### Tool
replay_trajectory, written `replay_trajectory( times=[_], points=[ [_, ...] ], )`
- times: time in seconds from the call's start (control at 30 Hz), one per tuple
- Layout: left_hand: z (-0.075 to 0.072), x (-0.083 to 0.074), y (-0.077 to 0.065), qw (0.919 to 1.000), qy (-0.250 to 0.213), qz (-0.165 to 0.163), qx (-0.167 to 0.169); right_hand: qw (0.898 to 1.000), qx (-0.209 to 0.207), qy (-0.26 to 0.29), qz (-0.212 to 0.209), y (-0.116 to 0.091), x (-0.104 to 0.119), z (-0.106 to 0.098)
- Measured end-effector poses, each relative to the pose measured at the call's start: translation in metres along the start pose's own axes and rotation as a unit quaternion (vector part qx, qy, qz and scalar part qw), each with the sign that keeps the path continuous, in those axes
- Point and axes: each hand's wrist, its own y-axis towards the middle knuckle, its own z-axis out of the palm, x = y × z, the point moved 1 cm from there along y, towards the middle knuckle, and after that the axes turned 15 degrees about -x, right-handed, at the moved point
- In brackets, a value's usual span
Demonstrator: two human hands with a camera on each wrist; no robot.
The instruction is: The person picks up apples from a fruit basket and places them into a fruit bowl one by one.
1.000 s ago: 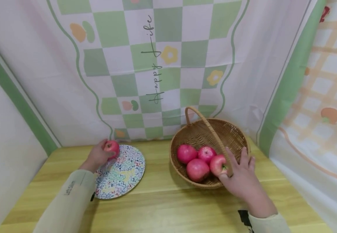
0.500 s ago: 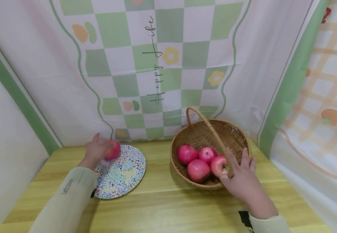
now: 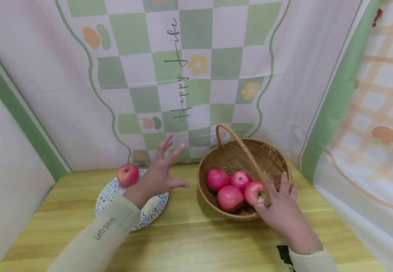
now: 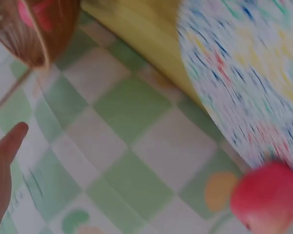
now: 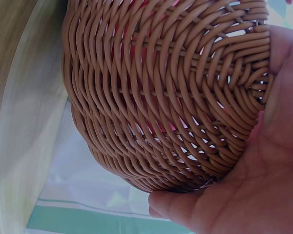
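In the head view a red apple (image 3: 127,175) sits near the far edge of a round plate (image 3: 108,193) with a speckled multicolour pattern. My left hand (image 3: 157,174) is over the plate's right side, fingers spread and holding nothing, its forearm covering part of the plate. To the right stands a wicker basket (image 3: 272,156) with several red apples (image 3: 230,198) inside. My right hand (image 3: 280,209) grips the basket's right side where the handle meets the rim, thumb near one apple. Close up, the right wrist view shows the palm against the woven wall (image 5: 151,97).
A light wooden table (image 3: 186,241) carries the plate and basket. Behind it hangs a green-and-white checked cloth (image 3: 196,90), close to the basket's far rim. Printed cloths also stand at the left and right. The basket's arched handle (image 3: 242,147) rises above the apples.
My left hand has let go of the apple, leaving it on the plate, and has moved right with its fingers spread. The right hand stays on the basket.
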Motion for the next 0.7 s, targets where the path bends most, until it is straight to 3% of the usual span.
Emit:
replay_trajectory(
  times=[0.1,0.27,0.5,0.7],
  points=[
    [0.020,-0.014,0.000,0.9980,-0.052,0.030,0.020,1.000,0.001,0.000,0.000,0.000,0.000,0.000],
    [0.053,-0.036,-0.005,0.9913,-0.100,0.022,0.083,1.000,0.002,0.001,0.003,0.000,0.001,0.000],
    [0.084,-0.057,0.000,0.9821,-0.102,0.019,0.158,1.000,-0.003,0.002,-0.001,0.000,0.000,0.000],
    [0.102,-0.057,0.001,0.9735,-0.084,0.000,0.213,1.000,-0.004,-0.001,-0.007,0.001,0.000,0.001]
  ],
)
